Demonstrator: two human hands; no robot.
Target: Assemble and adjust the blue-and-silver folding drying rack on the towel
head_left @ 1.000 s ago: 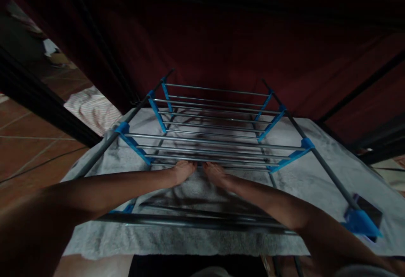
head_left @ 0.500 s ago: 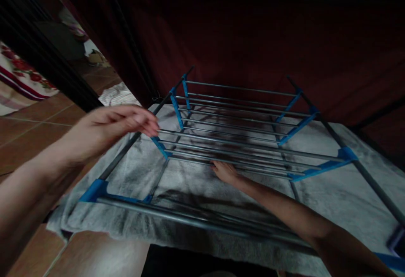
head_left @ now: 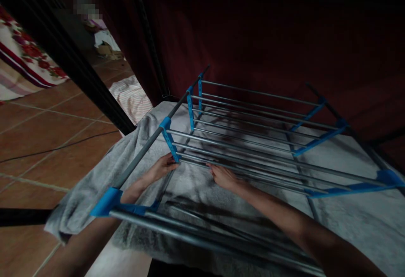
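Note:
A rack of grey metal tubes [head_left: 253, 152] with blue plastic brackets lies across a grey blanket. My left hand [head_left: 162, 168] has reached under the left side tube [head_left: 139, 154], and its fingers close at the lower end of a blue bracket [head_left: 171, 144]. To the right of it, my right hand [head_left: 223, 177] has its fingers curled on the lowest thin rod [head_left: 193, 161] of the same tier. Part of that grip is hidden behind the hand. Nearest to me, a thick front tube [head_left: 164, 228] runs from a blue corner bracket [head_left: 107, 201] below both hands.
The grey blanket [head_left: 91, 180] hangs over an edge at the left. Behind the rack stands a dark red panel [head_left: 253, 36]. A dark post [head_left: 82, 70] crosses the left side, with tiled floor [head_left: 38, 125], a cable and a striped cloth [head_left: 133, 97] around it.
My left hand has moved down and right, from above the left side tube to the blue bracket's lower end. My right hand stays at the rod. The view has shifted slightly.

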